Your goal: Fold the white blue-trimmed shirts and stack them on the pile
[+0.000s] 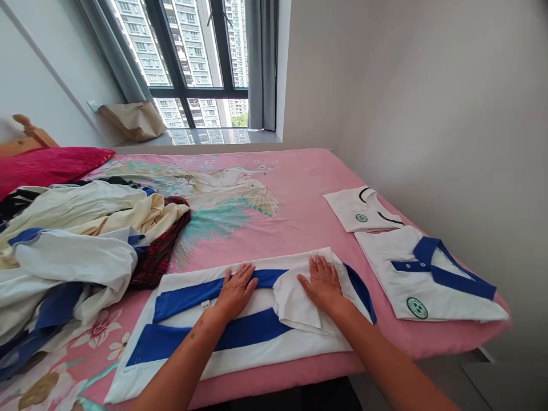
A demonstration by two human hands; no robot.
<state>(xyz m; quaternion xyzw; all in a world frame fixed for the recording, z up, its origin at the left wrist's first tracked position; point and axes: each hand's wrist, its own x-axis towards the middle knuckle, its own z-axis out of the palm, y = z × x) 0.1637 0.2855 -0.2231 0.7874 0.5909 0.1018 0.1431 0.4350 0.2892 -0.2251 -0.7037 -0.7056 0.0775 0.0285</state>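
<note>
A white polo shirt with blue stripes [252, 334] lies partly folded along the front edge of the bed. Flat on its upper blue stripe and the white cloth rests my left hand [237, 291], fingers stretched out. My right hand [324, 283] lies flat on the folded-over white sleeve [295, 299], its fingers spread. Both hands press on cloth without gripping it. A small white label [205, 305] shows just left of my left hand. The shirt's right end curves round in a blue band [360, 292].
A folded white polo shirt with a blue collar [394, 285] and a folded white shirt with dark trim [349, 209] lie at the right. Heaped clothes [81, 257] cover the left side beside a red pillow [51, 165]. A paper bag [135, 119] sits on the windowsill.
</note>
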